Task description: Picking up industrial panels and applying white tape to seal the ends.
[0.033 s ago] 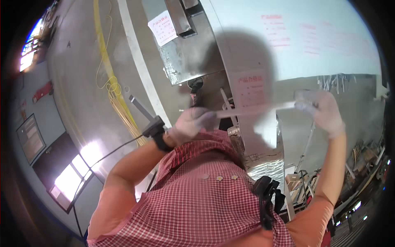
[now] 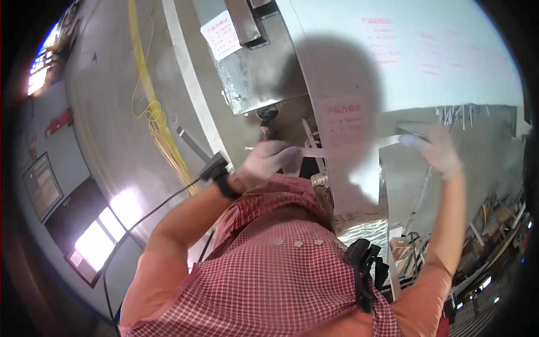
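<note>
Stretched between my two gloved hands, in front of my chest, is a narrow pale strip (image 2: pixel 389 141), perhaps tape or a band; its exact kind is unclear. My left hand (image 2: pixel 263 163) pinches its left end, with thumb and fingers closed. At the other end my right hand (image 2: pixel 439 150) is closed on it, raised a little higher and blurred by motion. Something flat and greyish shows at the right fingertips, too smeared to name. The strip passes above a white sheet (image 2: pixel 351 168) with red print, and its middle fades into the pale background.
A large white board (image 2: pixel 415 62) with red print spreads across the upper right. Left of it stands a grey metal surface (image 2: pixel 261 76) bearing a paper label (image 2: pixel 220 35) and a metal channel (image 2: pixel 242 21). A black device (image 2: pixel 214 167) with a cable is strapped to my left wrist.
My right hand has shifted slightly left and the strip's right part now slants more. The left hand has barely moved, and both hands keep hold of the strip.
</note>
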Tool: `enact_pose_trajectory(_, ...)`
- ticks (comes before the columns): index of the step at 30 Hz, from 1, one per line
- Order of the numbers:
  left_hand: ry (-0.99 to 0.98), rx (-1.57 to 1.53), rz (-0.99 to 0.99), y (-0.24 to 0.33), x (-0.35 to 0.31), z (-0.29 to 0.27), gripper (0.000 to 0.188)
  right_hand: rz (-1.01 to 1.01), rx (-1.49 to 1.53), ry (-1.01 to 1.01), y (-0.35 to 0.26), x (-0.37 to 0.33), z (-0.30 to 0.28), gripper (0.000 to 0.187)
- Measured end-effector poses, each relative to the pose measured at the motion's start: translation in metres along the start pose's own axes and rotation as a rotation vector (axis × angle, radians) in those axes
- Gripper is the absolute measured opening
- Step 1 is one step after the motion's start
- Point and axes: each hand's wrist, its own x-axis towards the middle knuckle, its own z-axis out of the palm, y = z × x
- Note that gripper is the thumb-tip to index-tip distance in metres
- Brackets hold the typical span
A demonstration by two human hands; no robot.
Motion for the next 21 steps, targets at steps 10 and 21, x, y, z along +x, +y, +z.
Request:
enact_pose_trajectory(10,-0.323,-0.420,0.167,-0.062,0.119,0.024,0.105,0.053,0.445,0.317,0.028,0.032,0.115,0.067)
enact_pose_trajectory(21,0.224,0.459,0.739,0.046,-0.008,0.036,0.021,-0.184,-0.597,0.718,-0.101,-0.027,0.171,0.096)
